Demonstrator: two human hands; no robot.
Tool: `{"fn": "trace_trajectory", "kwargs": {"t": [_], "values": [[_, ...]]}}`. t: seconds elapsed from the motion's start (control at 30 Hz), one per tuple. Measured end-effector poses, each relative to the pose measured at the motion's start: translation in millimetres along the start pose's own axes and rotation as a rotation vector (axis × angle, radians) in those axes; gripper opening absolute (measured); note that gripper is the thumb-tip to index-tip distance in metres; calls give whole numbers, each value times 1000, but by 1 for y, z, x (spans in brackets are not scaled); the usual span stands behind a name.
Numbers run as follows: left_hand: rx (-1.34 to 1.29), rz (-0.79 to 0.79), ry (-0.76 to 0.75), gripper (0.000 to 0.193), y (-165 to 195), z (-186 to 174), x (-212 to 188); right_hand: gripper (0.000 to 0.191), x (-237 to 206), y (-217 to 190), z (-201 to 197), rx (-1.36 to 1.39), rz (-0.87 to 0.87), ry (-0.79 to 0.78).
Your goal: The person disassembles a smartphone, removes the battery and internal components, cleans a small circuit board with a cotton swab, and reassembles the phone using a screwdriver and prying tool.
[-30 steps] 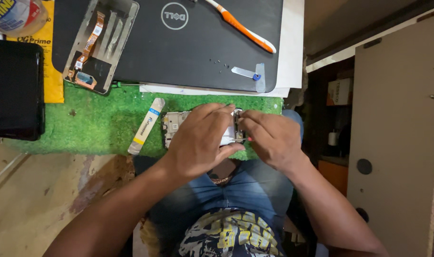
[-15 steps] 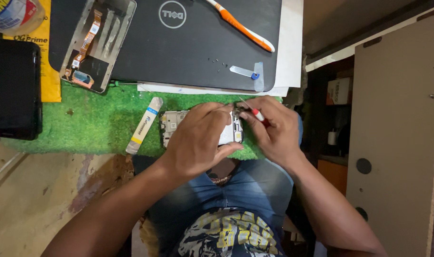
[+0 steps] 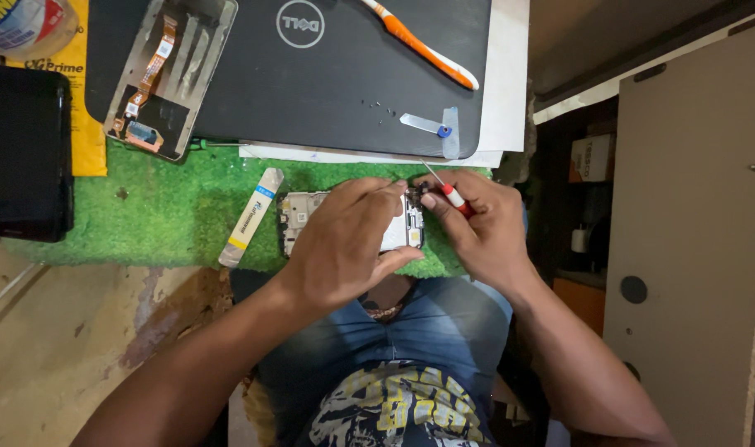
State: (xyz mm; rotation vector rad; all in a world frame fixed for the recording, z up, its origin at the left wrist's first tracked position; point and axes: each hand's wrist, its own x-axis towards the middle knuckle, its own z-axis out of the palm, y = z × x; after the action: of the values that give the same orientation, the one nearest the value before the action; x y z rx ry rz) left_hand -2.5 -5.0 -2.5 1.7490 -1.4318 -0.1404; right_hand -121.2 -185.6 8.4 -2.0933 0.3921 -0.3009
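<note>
Left hand (image 3: 344, 248) laid flat over an opened phone (image 3: 299, 215) on the green mat (image 3: 145, 223), fingers (image 3: 377, 194) curled together and pressing down on its frame, thumb along the near edge. Phone near the front edge of the mat, just above the lap, its left end bare and showing pale metal and small parts, the rest hidden under the palm.

Right hand (image 3: 485, 232) touching the phone's right end, fingers pinched shut on a thin screwdriver (image 3: 449, 192) with a red and white grip. Metal shaft slanting up and away behind the knuckles; tip end hidden between the two hands, so contact with the phone cannot be told.

Just left of the phone, apart from it, a flat pry tool (image 3: 251, 215), pale with a yellow band, lying tilted on the mat.

Farther back, a closed dark laptop (image 3: 344, 99) partly overlapping the mat. On its lid: an orange and white toothbrush (image 3: 423, 45) lying diagonally, a small clear tool with a blue spot (image 3: 431, 127) near the right front corner, a few tiny screws (image 3: 381, 105) near the middle, and a phone back shell (image 3: 166, 79) with an orange flex strip, hanging over the left front corner.

At far left, a black tablet (image 3: 21, 153) standing on the tabletop (image 3: 62, 331), a yellow packet (image 3: 83, 99) between it and the laptop.
</note>
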Motion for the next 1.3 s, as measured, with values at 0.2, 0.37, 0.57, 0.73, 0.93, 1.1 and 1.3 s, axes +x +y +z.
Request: {"fn": "trace_trajectory", "kwargs": {"t": [0.2,0.37,0.57,0.73,0.93,1.1,1.3], "values": [[13,-5,6,70,0,1,0,15,-2,2,2,53,72,34],[125,3,-55,74,2,6,0,12,-2,1,1,11,104,14],[137,-15,-62,75,4,4,0,8,-4,4,0,57,100,3],[73,-23,-59,75,3,-1,2,7,-6,13,-2,325,151,54],[94,31,-12,76,8,-4,3,10,-20,19,-5,388,138,154],[-81,37,88,59,13,-8,2,15,-31,17,-5,552,54,178],[-379,-92,168,36,25,-9,-2,13,-44,10,2,833,191,59]]}}
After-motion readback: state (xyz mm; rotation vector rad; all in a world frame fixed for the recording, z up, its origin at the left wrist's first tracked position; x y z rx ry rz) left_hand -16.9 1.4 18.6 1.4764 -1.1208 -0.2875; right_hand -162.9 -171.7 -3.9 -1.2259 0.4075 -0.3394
